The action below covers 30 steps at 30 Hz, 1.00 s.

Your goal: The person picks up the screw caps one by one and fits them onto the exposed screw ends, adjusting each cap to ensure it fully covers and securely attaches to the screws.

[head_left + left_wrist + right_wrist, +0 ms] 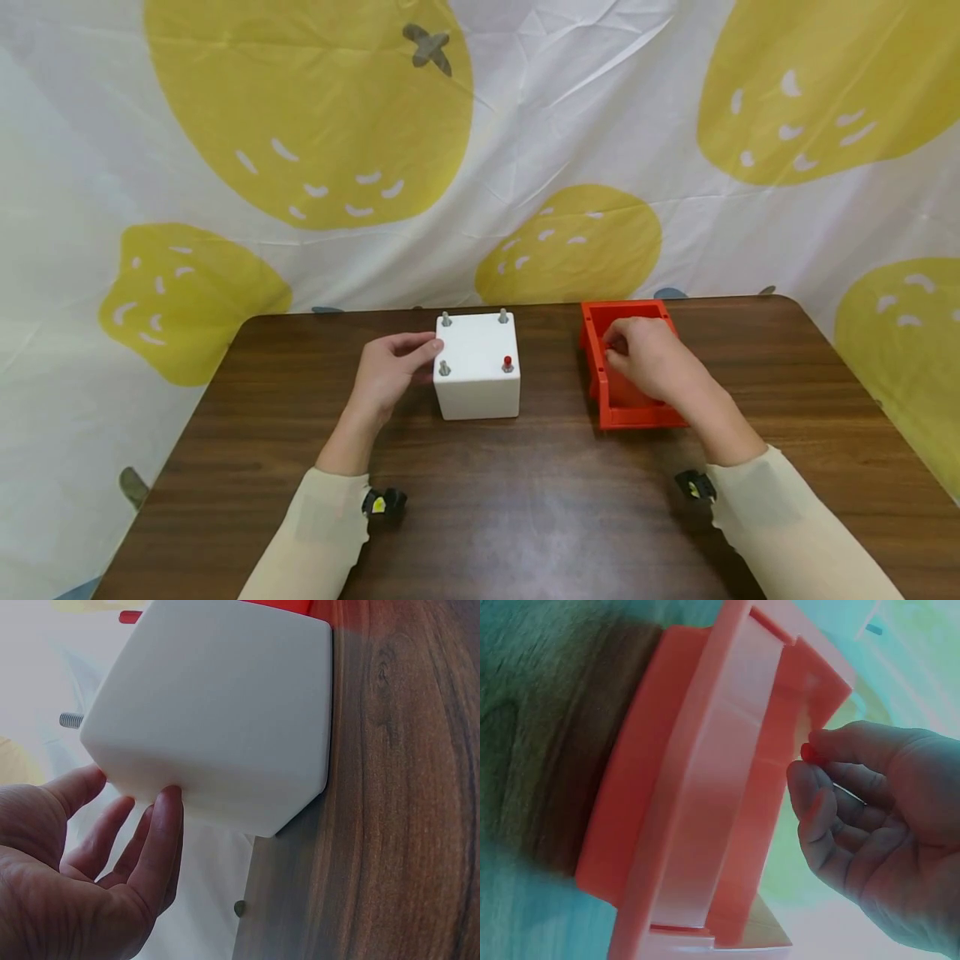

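Observation:
A white block (477, 400) stands on the table, with a threaded metal post near each corner of its top. The front right post carries a red cap (507, 362); the other posts, such as the front left post (444, 367), are bare metal. My left hand (390, 367) rests its fingertips on the block's left side, thumb by the top edge. Over the red bin (641, 418), my right hand (651, 354) pinches a small red cap (808, 753) between thumb and index finger. Its other fingers are curled in toward the palm.
Both the block and the bin are on a dark wood table (495, 500), toward its back edge. Behind it hangs a white cloth (360, 267) with yellow fruit prints. A black strap device (384, 502) sits at each sleeve cuff.

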Motion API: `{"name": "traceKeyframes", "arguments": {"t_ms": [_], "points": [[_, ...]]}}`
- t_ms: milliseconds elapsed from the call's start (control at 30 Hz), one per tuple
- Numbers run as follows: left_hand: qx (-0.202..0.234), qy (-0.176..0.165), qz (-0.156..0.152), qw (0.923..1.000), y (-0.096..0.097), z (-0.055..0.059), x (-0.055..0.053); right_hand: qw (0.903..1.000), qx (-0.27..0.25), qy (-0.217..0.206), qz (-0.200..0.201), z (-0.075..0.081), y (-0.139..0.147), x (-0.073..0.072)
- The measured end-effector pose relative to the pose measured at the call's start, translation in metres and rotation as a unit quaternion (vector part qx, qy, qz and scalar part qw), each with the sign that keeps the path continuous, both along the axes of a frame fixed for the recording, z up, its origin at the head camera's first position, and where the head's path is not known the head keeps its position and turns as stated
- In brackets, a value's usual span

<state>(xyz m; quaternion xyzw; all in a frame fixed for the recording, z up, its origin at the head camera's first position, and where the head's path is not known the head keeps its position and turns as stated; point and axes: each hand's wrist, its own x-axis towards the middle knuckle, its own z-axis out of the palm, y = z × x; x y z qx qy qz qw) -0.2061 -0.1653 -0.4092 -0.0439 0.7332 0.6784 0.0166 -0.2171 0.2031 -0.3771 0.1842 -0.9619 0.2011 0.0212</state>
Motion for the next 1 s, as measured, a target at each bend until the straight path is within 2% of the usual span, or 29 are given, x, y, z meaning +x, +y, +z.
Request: {"name": "traceKeyframes", "arguments": {"t_ms": [400, 1000], "points": [[-0.001, -0.001, 0.001, 1.0000, -0.002, -0.001, 0.001, 0.9945, -0.104, 0.006, -0.002, 0.011, -0.005, 0.005], [-0.002, -0.007, -0.001, 1.0000, -0.003, -0.003, 0.000, 0.9895, -0.142, 0.023, -0.007, 0.017, -0.013, 0.004]]}}
